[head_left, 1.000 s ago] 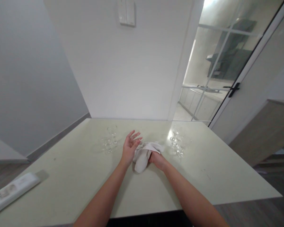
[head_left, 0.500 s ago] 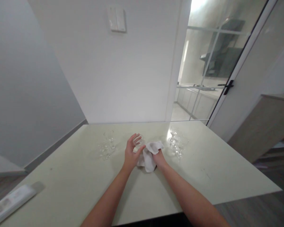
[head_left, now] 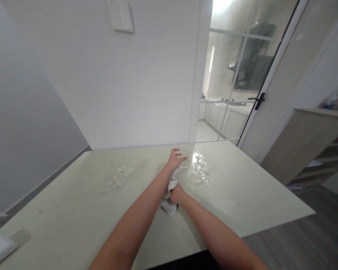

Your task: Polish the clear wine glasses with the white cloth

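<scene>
My left hand point(head_left: 175, 159) reaches far across the pale table point(head_left: 73, 210), its fingers curled round a small clear glass point(head_left: 183, 162) that is hard to make out. My left forearm crosses over my right hand point(head_left: 177, 195). That hand rests on the table, closed on a crumpled white cloth point(head_left: 168, 205). Just right of my left hand stands a group of clear stemmed glasses point(head_left: 202, 169). Another group of clear glasses point(head_left: 116, 177) stands to the left, apart from both hands.
A white box point(head_left: 0, 249) lies at the table's near left corner. The table's far edge meets a white wall with a switch plate point(head_left: 121, 17). A glass door point(head_left: 242, 86) and a wooden shelf unit point(head_left: 312, 146) stand to the right.
My left hand has closed on a glass near the cloth and carried it forward and right, towards the right group. My right hand stays on the cloth. The view has swung right.
</scene>
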Motion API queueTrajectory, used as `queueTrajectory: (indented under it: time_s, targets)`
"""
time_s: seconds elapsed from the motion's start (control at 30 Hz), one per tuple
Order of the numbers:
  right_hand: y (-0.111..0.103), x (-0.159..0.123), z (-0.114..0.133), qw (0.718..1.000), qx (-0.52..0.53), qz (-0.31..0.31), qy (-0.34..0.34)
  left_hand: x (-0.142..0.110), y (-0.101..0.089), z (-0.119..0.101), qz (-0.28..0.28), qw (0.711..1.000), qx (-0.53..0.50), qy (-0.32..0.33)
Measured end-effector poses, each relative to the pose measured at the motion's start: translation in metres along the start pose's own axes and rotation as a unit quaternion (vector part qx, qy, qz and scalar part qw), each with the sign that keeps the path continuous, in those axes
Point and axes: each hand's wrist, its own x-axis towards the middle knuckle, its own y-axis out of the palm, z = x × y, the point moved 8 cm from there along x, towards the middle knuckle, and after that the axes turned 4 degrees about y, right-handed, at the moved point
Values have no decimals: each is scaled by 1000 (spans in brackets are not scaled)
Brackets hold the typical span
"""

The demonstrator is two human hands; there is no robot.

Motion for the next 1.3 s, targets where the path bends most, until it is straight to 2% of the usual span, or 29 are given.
queueTrajectory:
  time_s: [0.1,0.27,0.43,0.57,0.73,0.93,1.03,1.1,1.2,1.23,1.3]
  targets:
    - [8,1,0,997,-54,43,-40,7,16,2,23,1000,9,1]
    - [14,4,-10,990,-123,57,-38,16,27,5,49,999,10,15]
    - [17,6,-15,963,-259,68,-22,20,35,12,83,996,-9,16]
    - [19,6,-17,946,-315,77,-25,21,38,16,99,995,-15,19]
    - [20,6,-21,949,-304,84,-18,21,41,17,105,994,-9,23]
    - [16,5,-13,974,-210,68,-41,20,42,11,102,994,14,28]
    - [13,4,-6,985,-141,76,-61,10,30,0,83,995,39,40]
    - [7,6,-5,993,-85,56,-57,-8,12,-15,62,988,97,101]
    - [-8,13,-15,1000,-3,-20,-6,-56,-16,-40,63,938,231,250]
    - [-13,16,-21,999,19,-48,14,-73,-23,-42,81,919,269,279]
    - [-19,20,-29,995,39,-84,32,-102,-42,-37,98,894,325,293]
